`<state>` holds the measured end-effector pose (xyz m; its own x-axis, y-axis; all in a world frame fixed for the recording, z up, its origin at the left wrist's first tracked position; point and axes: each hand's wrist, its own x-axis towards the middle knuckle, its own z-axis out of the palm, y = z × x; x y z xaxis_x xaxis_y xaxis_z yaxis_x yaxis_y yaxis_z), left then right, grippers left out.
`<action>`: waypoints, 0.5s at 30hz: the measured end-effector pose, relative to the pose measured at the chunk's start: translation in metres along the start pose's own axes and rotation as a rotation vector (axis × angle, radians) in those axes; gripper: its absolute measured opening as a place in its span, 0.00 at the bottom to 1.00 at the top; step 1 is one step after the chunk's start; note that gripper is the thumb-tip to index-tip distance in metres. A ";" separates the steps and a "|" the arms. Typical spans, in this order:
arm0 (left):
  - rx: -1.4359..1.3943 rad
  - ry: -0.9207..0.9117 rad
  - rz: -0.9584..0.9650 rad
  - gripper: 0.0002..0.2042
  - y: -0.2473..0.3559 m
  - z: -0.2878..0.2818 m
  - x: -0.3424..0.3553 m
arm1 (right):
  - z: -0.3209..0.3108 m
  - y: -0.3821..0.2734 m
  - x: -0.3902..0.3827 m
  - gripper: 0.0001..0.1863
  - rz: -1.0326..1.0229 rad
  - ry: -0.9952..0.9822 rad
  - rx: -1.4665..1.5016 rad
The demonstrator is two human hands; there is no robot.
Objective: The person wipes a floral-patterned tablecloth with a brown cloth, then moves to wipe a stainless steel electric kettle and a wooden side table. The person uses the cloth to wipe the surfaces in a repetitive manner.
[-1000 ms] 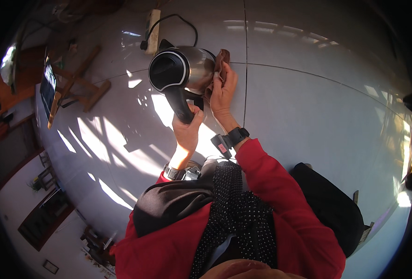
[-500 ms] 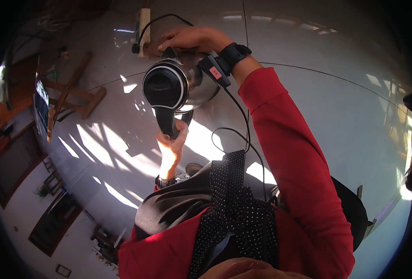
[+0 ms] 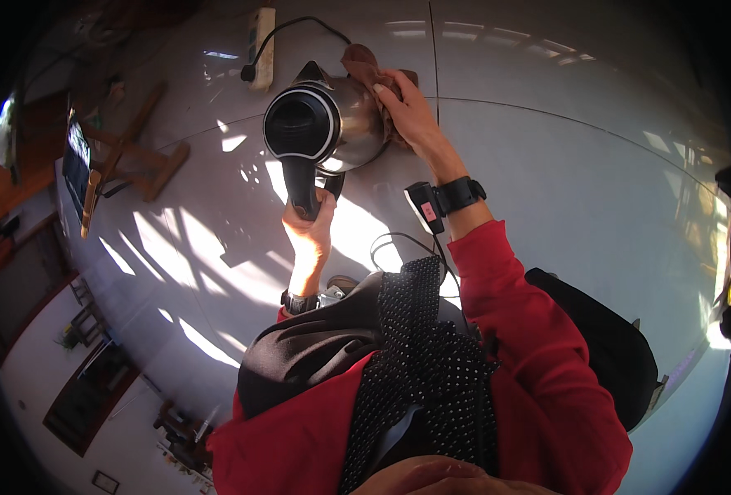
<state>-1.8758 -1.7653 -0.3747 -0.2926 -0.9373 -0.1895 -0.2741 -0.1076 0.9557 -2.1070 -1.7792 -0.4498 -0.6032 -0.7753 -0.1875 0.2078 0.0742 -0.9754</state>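
A steel electric kettle (image 3: 361, 124) with a black lid and a black handle (image 3: 302, 186) is tilted in front of me. My left hand (image 3: 310, 227) is wrapped around the handle from below. On the kettle's right side, my right hand (image 3: 411, 111) presses a brown cloth (image 3: 374, 78) against the steel body, its fingers closed over the fabric. Part of the cloth bunches up above the fingers near the kettle's far side. The kettle's underside is hidden from view.
Beyond the kettle lies a white power strip (image 3: 262, 48) with a black plug and cord (image 3: 304, 21). A wooden stand (image 3: 155, 177) is at the left. The black cable (image 3: 398, 235) of the wrist-worn device hangs near my lap. Sunlight patches the grey tiled floor (image 3: 547, 190).
My right hand has moved from the kettle's far side around to its right side, bringing the brown cloth into clear view. The kettle appears slightly further right and up.
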 end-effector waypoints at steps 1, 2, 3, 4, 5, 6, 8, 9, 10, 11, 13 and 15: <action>-0.008 0.013 0.012 0.04 -0.001 0.001 0.000 | -0.008 0.004 -0.019 0.22 0.231 -0.113 0.159; 0.016 0.026 0.013 0.04 -0.002 0.001 0.001 | -0.004 0.010 -0.030 0.22 0.186 -0.005 0.055; 0.033 0.027 0.023 0.04 -0.003 0.001 0.002 | 0.006 0.016 -0.045 0.21 0.103 0.080 -0.009; 0.050 0.029 0.035 0.04 -0.005 0.000 0.002 | 0.014 0.022 -0.057 0.21 0.078 0.174 -0.070; 0.068 0.023 0.065 0.03 -0.006 0.000 0.003 | 0.019 0.027 -0.069 0.20 0.041 0.200 -0.096; 0.084 0.017 0.064 0.03 -0.008 0.000 0.004 | 0.027 0.031 -0.081 0.19 0.020 0.211 -0.068; 0.115 -0.012 0.084 0.03 -0.010 0.000 0.006 | 0.040 0.034 -0.102 0.19 0.061 0.246 0.004; 0.085 -0.007 0.078 0.04 -0.010 0.000 0.007 | 0.042 0.033 -0.115 0.19 0.143 0.158 0.067; 0.068 -0.016 0.095 0.04 -0.010 0.001 0.007 | 0.043 0.030 -0.132 0.20 0.227 0.070 0.131; 0.056 -0.014 0.097 0.03 -0.010 0.000 0.008 | 0.043 0.025 -0.138 0.19 0.353 -0.027 0.158; 0.141 -0.062 0.051 0.11 -0.007 -0.003 0.007 | 0.039 0.011 -0.148 0.16 0.336 -0.268 0.058; 0.072 -0.071 0.128 0.19 -0.003 -0.012 0.001 | 0.023 -0.005 -0.149 0.13 0.408 -0.444 0.000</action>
<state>-1.8641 -1.7704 -0.3749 -0.3926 -0.9158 -0.0848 -0.2946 0.0379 0.9549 -2.0009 -1.6787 -0.4142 -0.0952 -0.8720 -0.4801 0.3544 0.4210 -0.8349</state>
